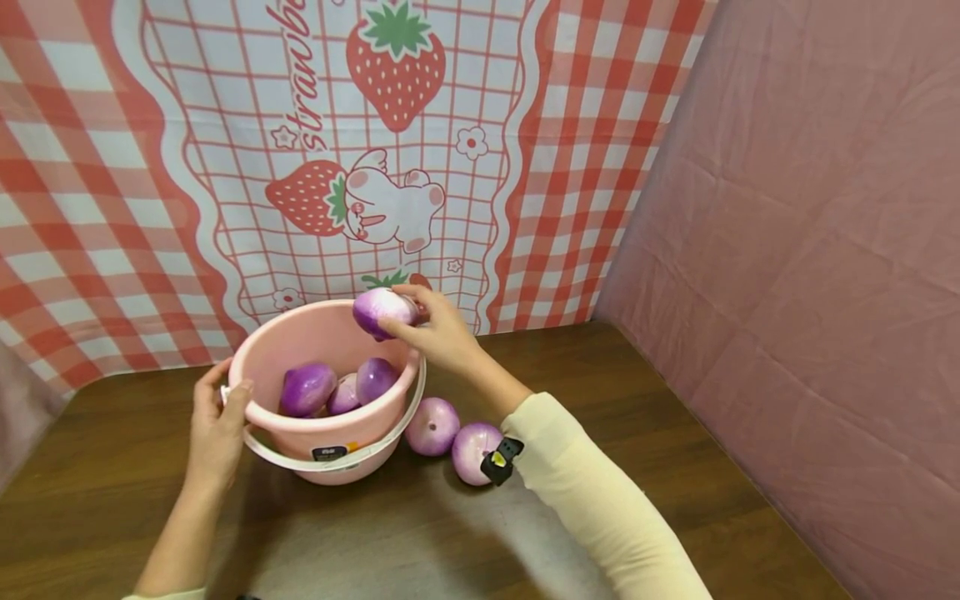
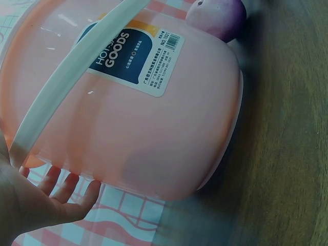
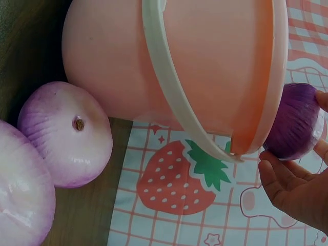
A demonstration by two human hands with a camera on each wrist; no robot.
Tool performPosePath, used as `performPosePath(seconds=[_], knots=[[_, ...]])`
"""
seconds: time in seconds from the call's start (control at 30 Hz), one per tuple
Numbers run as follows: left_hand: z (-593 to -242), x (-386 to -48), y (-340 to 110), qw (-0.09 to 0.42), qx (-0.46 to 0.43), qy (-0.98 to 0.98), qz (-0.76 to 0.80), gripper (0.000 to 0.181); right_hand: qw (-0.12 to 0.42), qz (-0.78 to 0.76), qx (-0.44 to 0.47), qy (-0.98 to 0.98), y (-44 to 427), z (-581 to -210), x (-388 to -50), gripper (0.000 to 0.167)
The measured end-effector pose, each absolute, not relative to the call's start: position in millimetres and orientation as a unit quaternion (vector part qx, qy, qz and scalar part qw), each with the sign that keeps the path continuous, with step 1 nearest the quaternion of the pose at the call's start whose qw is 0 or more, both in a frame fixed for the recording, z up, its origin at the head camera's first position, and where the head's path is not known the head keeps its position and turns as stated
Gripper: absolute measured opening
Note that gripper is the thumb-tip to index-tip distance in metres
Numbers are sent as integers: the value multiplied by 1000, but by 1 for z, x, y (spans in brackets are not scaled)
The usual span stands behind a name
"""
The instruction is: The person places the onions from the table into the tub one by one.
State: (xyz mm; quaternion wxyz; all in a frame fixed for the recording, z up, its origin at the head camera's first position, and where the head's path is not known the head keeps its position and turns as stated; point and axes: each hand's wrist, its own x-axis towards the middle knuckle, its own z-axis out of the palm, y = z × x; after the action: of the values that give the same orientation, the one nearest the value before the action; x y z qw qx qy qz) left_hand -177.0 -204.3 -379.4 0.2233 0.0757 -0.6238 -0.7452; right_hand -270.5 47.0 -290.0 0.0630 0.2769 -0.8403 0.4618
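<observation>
A pink bucket (image 1: 330, 429) with a white handle (image 1: 352, 458) stands on the table, several purple onions inside it, one of them a dark purple onion (image 1: 308, 390). At its left rim my left hand (image 1: 213, 417) grips the edge, thumb over the lip; the left wrist view shows the fingers (image 2: 66, 190) against the bucket's outer wall. Above the right rim, my right hand (image 1: 435, 329) holds a purple and white onion (image 1: 382, 312) between thumb and fingers. That onion (image 3: 294, 123) is beside the bucket's mouth in the right wrist view.
Two more onions sit on the table right of the bucket: one onion (image 1: 432, 427) close to its wall, another onion (image 1: 474, 454) under my right wrist. A strawberry-print cloth (image 1: 465, 208) hangs behind the wooden table (image 1: 600, 400). Pink fabric (image 1: 795, 250) hangs at the right.
</observation>
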Motion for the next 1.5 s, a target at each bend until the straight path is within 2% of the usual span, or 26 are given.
performPosePath(seconds=[1.07,1.3,1.5], knots=[[-379,-177,-204,226,87,-626,-741,32,49,436,288,-851,23,-290,-264,53],[-379,-177,-204,224,78,-617,-750,33,68,408,286,-864,18,-293,-263,52],[-379,-177,-204,225,79,-617,-750,32,62,411,293,-861,14,-296,-263,52]])
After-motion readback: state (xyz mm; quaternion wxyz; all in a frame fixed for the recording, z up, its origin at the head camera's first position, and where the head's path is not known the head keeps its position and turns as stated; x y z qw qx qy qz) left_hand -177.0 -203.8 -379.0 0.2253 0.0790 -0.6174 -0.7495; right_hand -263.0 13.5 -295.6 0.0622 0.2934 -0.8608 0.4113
